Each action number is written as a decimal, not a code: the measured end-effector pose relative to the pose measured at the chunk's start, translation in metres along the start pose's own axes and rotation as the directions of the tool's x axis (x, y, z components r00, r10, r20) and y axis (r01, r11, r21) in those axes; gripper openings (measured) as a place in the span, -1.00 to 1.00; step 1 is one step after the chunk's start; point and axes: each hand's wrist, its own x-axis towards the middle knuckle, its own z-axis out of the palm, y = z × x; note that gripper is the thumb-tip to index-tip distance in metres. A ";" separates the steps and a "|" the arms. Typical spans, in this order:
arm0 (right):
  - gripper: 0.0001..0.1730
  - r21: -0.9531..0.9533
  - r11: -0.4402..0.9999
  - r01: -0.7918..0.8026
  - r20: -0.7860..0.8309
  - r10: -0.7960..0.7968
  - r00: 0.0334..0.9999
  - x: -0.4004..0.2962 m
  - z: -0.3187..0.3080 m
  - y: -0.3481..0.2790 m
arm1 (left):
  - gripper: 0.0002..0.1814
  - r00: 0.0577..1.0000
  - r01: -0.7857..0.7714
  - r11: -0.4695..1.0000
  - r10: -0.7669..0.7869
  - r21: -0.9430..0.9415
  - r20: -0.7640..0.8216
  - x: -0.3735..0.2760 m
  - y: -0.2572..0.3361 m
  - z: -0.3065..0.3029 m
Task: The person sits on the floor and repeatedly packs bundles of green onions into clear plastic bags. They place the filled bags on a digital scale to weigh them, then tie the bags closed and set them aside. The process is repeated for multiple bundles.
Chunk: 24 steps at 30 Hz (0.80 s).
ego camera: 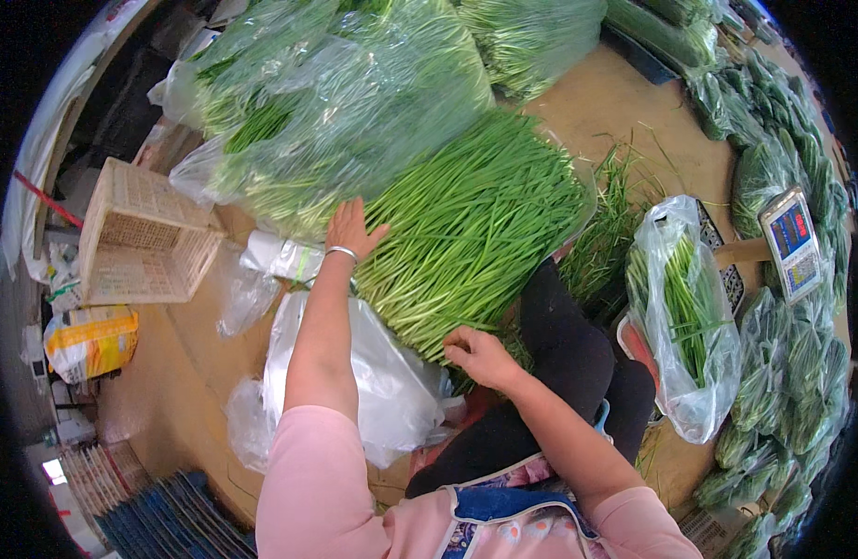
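A large loose pile of garlic chives point(471, 216) lies before me, pale stem ends towards me and green leaves away. My left hand point(352, 230) rests at the pile's left edge, fingers extended and thumb apart, beside the clear plastic over the neighbouring bundles point(359, 105). At the near stem ends is my right hand point(483, 356) with its fingers curled; whether a stalk is pinched in them is hidden. White plastic bags point(373, 377) are spread below the pile, under my left forearm.
To the right, a bagged bunch of chives point(684, 314) lies by a digital scale display point(792, 244). Loose trimmings point(610, 223) lie between it and the pile. Many filled bags point(778, 370) line the right side. A plastic crate point(149, 237) lies tipped at left.
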 end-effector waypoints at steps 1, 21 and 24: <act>-0.68 0.020 1.000 -0.015 -0.005 0.015 1.000 -0.001 -0.002 0.000 | -0.09 0.997 0.045 0.999 -0.045 -0.001 0.062 0.003 0.014 -0.006; -0.51 0.381 0.914 -0.143 -0.070 0.183 0.981 0.029 -0.005 0.009 | -0.44 0.984 0.100 0.926 -0.038 -0.363 0.173 -0.066 0.039 -0.019; -0.21 0.601 0.789 -0.128 -0.048 0.196 0.979 0.026 -0.011 0.005 | -0.59 0.991 0.081 0.982 -0.061 -0.172 0.118 -0.080 0.072 -0.072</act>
